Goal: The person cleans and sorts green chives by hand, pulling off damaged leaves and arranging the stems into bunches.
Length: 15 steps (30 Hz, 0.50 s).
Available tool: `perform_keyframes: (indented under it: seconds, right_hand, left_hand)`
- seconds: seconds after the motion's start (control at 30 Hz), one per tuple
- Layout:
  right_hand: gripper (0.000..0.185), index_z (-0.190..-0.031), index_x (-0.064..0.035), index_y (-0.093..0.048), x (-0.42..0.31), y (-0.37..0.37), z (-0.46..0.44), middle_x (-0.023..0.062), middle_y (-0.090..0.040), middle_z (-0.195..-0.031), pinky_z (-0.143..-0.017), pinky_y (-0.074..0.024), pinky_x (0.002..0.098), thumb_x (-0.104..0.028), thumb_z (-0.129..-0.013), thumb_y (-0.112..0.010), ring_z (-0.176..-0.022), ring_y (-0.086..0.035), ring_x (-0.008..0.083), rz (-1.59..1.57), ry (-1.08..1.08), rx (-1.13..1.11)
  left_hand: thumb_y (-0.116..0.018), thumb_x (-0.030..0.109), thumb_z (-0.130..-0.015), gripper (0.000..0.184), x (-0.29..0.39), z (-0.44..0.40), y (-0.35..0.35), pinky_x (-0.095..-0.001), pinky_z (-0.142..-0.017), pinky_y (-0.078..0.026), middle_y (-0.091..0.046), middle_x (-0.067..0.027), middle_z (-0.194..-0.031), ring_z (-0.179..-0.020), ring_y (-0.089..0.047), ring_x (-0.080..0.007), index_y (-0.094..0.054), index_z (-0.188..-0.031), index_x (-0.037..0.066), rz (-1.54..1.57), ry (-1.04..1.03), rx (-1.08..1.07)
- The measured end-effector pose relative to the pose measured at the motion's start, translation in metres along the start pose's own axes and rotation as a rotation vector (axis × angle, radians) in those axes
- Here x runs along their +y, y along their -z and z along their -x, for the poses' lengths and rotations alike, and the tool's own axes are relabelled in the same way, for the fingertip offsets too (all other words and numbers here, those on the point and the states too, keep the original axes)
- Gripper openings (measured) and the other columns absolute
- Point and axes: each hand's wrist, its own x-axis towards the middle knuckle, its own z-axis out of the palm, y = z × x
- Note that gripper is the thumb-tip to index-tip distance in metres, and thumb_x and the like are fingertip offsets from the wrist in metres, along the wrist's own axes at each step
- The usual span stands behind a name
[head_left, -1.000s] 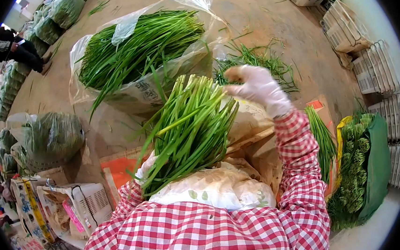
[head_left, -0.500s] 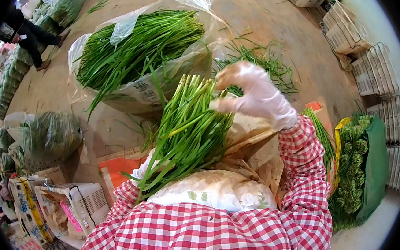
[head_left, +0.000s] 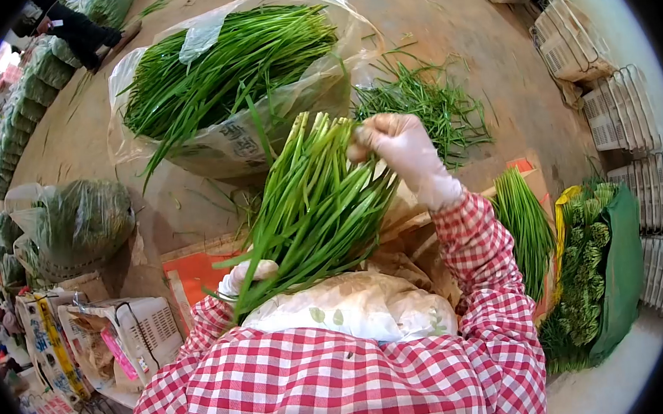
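Observation:
A loose bunch of long green chives (head_left: 323,200) lies across my lap, cut pale ends pointing up and away. My left hand (head_left: 248,280), in a pale glove, is wrapped round its lower leafy part, and leaves hide some of the fingers. At the top right of the bunch, my gloved right hand (head_left: 400,143) has its fingers pinched together on stalk ends. A stained whitish apron or sack (head_left: 355,310) covers my lap beneath the bunch.
A clear plastic bag (head_left: 245,144) packed with chives stands ahead. Loose trimmings (head_left: 433,113) litter the floor. To the right lie another chive bunch (head_left: 521,223) and a green-wrapped bundle (head_left: 617,270). Crates (head_left: 571,40) line the right wall; a person (head_left: 84,32) stands far left.
My right hand has moved slightly left and down, closing from a spread curl to a pinch at the stalk ends. The bunch has fanned out a little. The person at far left has shifted.

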Motion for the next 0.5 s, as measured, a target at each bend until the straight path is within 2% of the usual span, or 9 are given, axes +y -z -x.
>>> perform_keyframes:
  seconds: [0.07, 0.13, 0.2, 0.23, 0.27, 0.33, 0.4, 0.47, 0.5]
  right_hand:
    - [0.016, -0.084, -0.0007, -0.067, 0.013, 0.011, -0.016, 0.0065, -0.067, -0.071, -0.059, -0.0483, 0.0247, -0.013, -0.089, -0.058, -0.06, -0.06, 0.0098, -0.151, -0.007, 0.044]
    - [0.018, -0.082, 0.0012, -0.066, 0.026, 0.031, -0.035, 0.0093, -0.066, -0.069, -0.057, -0.0486, 0.0291, -0.014, -0.089, -0.058, -0.06, -0.062, 0.0154, 0.057, 0.103, 0.225]
    - [0.022, -0.099, 0.0015, -0.062, 0.033, 0.06, -0.049, 0.0066, -0.064, -0.066, -0.065, -0.0486, 0.0347, -0.017, -0.09, -0.055, -0.058, -0.061, 0.0193, 0.834, 0.183, 0.472]
    - [0.037, -0.118, 0.0021, -0.053, 0.032, 0.069, -0.053, 0.0142, -0.065, -0.082, -0.079, -0.0454, 0.0442, -0.02, -0.088, -0.054, -0.079, -0.064, 0.0255, 1.172, 0.103, 0.502]
    - [0.049, -0.129, -0.0038, -0.046, 0.035, 0.072, -0.058, 0.0181, -0.06, -0.108, -0.093, -0.0364, 0.0492, -0.027, -0.087, -0.055, -0.104, -0.057, 0.0304, 1.157, 0.111, 0.589]
    - [0.051, -0.129, -0.011, -0.047, -0.001, 0.053, -0.033, 0.0158, -0.054, -0.12, -0.101, -0.0284, 0.0535, -0.034, -0.085, -0.059, -0.116, -0.048, 0.0329, 0.749, 0.6, 0.348]
    - [0.049, -0.121, -0.0152, -0.055, -0.039, 0.017, -0.002, 0.0111, -0.056, -0.119, -0.104, -0.0173, 0.0614, -0.041, -0.08, -0.064, -0.117, -0.047, 0.0353, 0.89, 0.653, 0.055]
    - [0.043, -0.103, -0.0141, -0.064, -0.039, -0.015, 0.013, 0.0088, -0.059, -0.115, -0.104, -0.01, 0.0661, -0.042, -0.072, -0.074, -0.115, -0.049, 0.0252, 1.012, 0.696, -0.044]
    - [0.037, -0.096, -0.0129, -0.066, -0.037, -0.025, 0.014, 0.008, -0.06, -0.114, -0.103, -0.0088, 0.0667, -0.039, -0.072, -0.074, -0.116, -0.048, 0.0264, 1.009, 0.642, -0.076]
  left_hand:
    - [-0.062, 0.032, -0.086, 0.049, 0.0, -0.006, -0.002, -0.0287, -0.091, -0.044, -0.057, -0.0051, -0.115, -0.102, -0.055, -0.0135, -0.048, -0.126, 0.006, -0.007, -0.003, -0.017]
    - [-0.062, 0.032, -0.086, 0.049, 0.0, -0.009, -0.004, -0.0288, -0.091, -0.044, -0.057, -0.0051, -0.115, -0.102, -0.055, -0.0136, -0.048, -0.126, 0.006, -0.006, -0.002, -0.024]
    - [-0.062, 0.032, -0.086, 0.049, -0.001, -0.01, -0.003, -0.0288, -0.091, -0.044, -0.057, -0.0052, -0.115, -0.102, -0.055, -0.0136, -0.048, -0.126, 0.006, -0.008, 0.003, -0.019]
    - [-0.062, 0.032, -0.086, 0.049, 0.0, -0.008, -0.004, -0.0288, -0.091, -0.044, -0.057, -0.0052, -0.115, -0.102, -0.055, -0.0137, -0.048, -0.126, 0.006, -0.016, 0.006, -0.022]
    - [-0.062, 0.032, -0.086, 0.05, 0.001, -0.008, -0.002, -0.0289, -0.091, -0.044, -0.057, -0.0052, -0.115, -0.102, -0.055, -0.0137, -0.048, -0.126, 0.006, -0.018, 0.009, -0.02]
    - [-0.062, 0.032, -0.086, 0.05, 0.003, -0.006, -0.002, -0.0289, -0.091, -0.044, -0.057, -0.0052, -0.115, -0.102, -0.055, -0.0137, -0.048, -0.126, 0.006, -0.038, 0.019, -0.02]
    - [-0.063, 0.032, -0.086, 0.05, 0.004, -0.005, -0.001, -0.029, -0.091, -0.044, -0.057, -0.0053, -0.115, -0.102, -0.055, -0.0138, -0.048, -0.126, 0.006, -0.059, 0.034, -0.011]
    - [-0.063, 0.032, -0.086, 0.05, 0.005, -0.005, -0.001, -0.029, -0.092, -0.044, -0.057, -0.0053, -0.115, -0.102, -0.055, -0.0138, -0.048, -0.126, 0.006, -0.083, 0.053, -0.007]
    - [-0.063, 0.032, -0.086, 0.05, 0.006, -0.005, -0.002, -0.029, -0.092, -0.044, -0.057, -0.0053, -0.115, -0.102, -0.055, -0.0139, -0.048, -0.126, 0.006, -0.101, 0.065, -0.005]
